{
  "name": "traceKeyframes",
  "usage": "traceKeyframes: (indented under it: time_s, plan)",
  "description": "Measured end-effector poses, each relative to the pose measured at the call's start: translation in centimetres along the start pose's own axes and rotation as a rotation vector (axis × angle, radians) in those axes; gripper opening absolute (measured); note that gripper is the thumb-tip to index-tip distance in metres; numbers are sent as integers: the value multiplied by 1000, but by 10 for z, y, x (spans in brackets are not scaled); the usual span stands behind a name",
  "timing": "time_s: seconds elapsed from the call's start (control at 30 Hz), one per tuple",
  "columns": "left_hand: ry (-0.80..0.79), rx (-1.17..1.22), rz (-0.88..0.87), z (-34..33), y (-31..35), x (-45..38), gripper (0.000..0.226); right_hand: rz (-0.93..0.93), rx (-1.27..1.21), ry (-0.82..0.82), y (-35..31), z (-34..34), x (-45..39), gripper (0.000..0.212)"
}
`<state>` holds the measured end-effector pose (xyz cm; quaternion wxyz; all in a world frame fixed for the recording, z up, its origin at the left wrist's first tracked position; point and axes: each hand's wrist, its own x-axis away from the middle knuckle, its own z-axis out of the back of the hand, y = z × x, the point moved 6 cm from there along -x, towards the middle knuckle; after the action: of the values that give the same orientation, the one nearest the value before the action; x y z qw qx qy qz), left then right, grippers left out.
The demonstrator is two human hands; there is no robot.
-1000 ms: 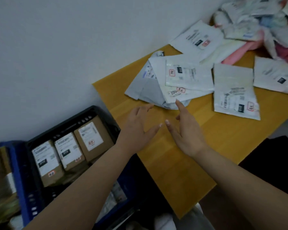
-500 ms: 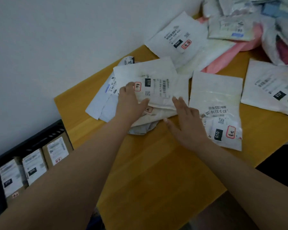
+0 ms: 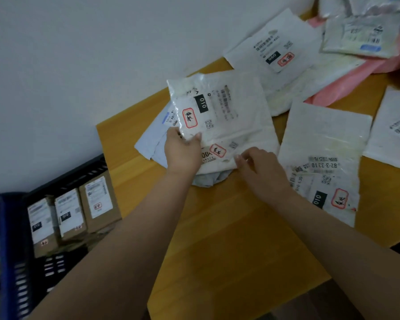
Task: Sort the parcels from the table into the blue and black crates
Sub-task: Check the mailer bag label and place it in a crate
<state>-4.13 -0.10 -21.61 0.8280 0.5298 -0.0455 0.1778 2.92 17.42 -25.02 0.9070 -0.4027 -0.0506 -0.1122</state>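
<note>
Lifting top parcel point(image 3: 219, 107) at frame centre: left hand point(image 3: 183, 151) pinches its lower corner, label up for reading; right hand point(image 3: 261, 172) pinches the parcel beneath point(image 3: 245, 146), steadying the stack. Crates point(image 3: 62, 181) lower left.

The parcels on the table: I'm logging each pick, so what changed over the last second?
Both hands reached from the bare table edge to the pile. The left hand now pinches the top white parcel and tilts its edge up; the right hand grips the parcel beneath. The other parcels and the boxes in the black crate stayed put.
</note>
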Motion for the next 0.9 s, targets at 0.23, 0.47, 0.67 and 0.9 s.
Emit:
traceKeyframes:
  time_s: [0.23,0.47,0.67,0.9]
  plan:
    - [-231,223,28,15,-19,37,33,-44,-665,97,-57,-17,-11,64]
    - [-30,371,109,103,-54,40,43,51,-545,125,-88,-47,-4,59]
    - [9,249,-20,185,-81,44,50,167,-398,-19,-118,-91,18,61]
    - [-161,6,-101,247,-149,55,61,349,-221,-262,-173,-167,69,79]
